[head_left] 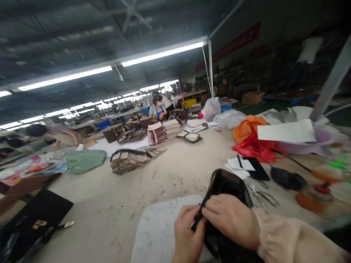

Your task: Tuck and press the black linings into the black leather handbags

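Observation:
A black bag [230,180] with its mouth open toward me lies low in the picture, over the edge of a white sheet [153,226] on the table. My left hand [189,232] grips the bag's left rim, thumb and fingers closed around the edge. Close beside it, my right hand [233,219] reaches across the opening, its fingertips pressed on the same stretch of rim. The inside of the bag is dark, and its lower part is partly hidden by my right hand and sleeve.
Scissors [264,195], a black pouch-like thing [287,178] and white papers [241,164] lie to the right. Red plastic [253,148] is behind them. A black bag with gold hardware [35,215] lies at left; stacked brown pieces [128,160] stand mid-table. Co-workers [159,107] sit farther back.

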The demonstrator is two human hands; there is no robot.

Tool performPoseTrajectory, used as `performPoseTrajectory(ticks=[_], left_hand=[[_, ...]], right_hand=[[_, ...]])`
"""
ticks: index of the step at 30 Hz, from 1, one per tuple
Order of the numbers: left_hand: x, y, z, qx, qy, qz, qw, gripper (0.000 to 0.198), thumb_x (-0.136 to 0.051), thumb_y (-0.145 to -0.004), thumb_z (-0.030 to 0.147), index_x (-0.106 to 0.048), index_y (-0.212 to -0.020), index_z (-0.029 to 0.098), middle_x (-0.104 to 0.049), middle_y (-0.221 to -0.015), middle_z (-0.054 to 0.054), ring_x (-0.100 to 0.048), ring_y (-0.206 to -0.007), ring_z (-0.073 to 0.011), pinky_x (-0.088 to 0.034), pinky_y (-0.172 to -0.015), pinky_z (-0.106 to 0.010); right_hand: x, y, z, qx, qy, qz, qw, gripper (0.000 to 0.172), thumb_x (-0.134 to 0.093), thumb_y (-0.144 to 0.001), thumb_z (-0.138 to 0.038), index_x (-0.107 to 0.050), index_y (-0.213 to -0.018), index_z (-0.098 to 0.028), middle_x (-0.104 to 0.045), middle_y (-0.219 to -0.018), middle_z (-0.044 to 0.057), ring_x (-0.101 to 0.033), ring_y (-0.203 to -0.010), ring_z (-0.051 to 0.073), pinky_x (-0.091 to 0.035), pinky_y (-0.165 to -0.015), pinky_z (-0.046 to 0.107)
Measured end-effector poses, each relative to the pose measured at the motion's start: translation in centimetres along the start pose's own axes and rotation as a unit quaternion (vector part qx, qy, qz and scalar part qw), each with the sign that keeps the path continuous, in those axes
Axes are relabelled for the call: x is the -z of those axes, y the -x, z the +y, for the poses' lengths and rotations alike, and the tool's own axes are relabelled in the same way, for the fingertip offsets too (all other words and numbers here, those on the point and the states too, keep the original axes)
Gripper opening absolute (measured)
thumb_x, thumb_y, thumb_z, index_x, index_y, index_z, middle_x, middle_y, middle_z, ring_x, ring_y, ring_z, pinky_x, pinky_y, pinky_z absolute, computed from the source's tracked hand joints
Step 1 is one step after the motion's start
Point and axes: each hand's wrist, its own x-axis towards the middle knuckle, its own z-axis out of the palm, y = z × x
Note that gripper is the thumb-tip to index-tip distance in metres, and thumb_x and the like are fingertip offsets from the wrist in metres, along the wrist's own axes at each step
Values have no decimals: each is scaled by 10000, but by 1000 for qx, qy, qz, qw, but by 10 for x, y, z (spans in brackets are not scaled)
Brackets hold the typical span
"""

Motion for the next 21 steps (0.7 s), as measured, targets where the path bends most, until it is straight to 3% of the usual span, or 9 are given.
performPoseTrajectory(ticks=[4,14,21], left_hand=[[-1,-1,0,4,7,6,1000,219,-605,-763,167,-690,-962,197,-674,-910,-69,-630,-862,-175,-545,-779,-309],[0,-3,1,-6,12,5,1000,213,-612,-769,171,-688,-967,189,-675,-926,-66,-632,-869,-162,-536,-798,-293],[-1,-2,-2,-4,17,-1,1000,223,-608,-781,195,-678,-993,198,-669,-950,-69,-626,-888,-168,-538,-804,-310]], right_hand=[[10,-1,3,1,-22,-84,996,167,-468,-870,-173,-589,-753,-177,-595,-722,14,-509,-662,151,-327,-583,303],[15,-4,8,-20,-29,-106,994,210,-444,-881,-195,-611,-757,-167,-597,-719,20,-516,-677,140,-327,-606,286],[14,-7,14,-127,-154,-158,967,203,-464,-870,-229,-642,-804,-158,-610,-760,32,-551,-722,125,-378,-657,241]])
